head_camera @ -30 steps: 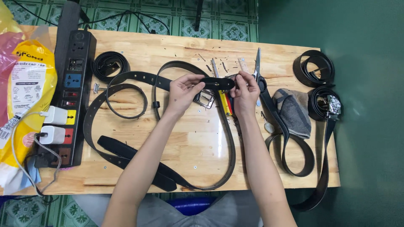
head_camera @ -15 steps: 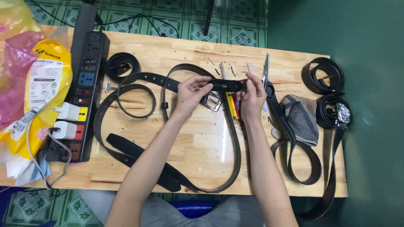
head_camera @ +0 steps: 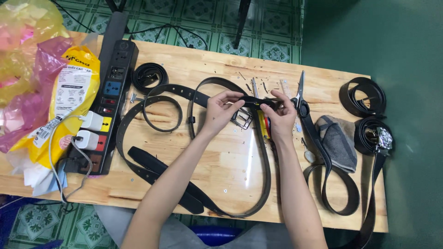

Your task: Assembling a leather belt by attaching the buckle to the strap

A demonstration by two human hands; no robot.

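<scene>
Both hands work at the middle of the wooden table. My left hand pinches the black belt near its end, thumb and fingers closed on the strap. My right hand pinches the same strap just beside it, over the metal buckle.

Progress, as I judge it: the buckle sits at the strap end but looks not yet secured; fastening remains. Several belts already lie coiled at the right edge, which suggests finished pieces.

Condition of the belt: black, smooth, punched with holes, looping down toward the near edge and back. Scissors lie just right of my hands, a power strip well to the left.
</scene>
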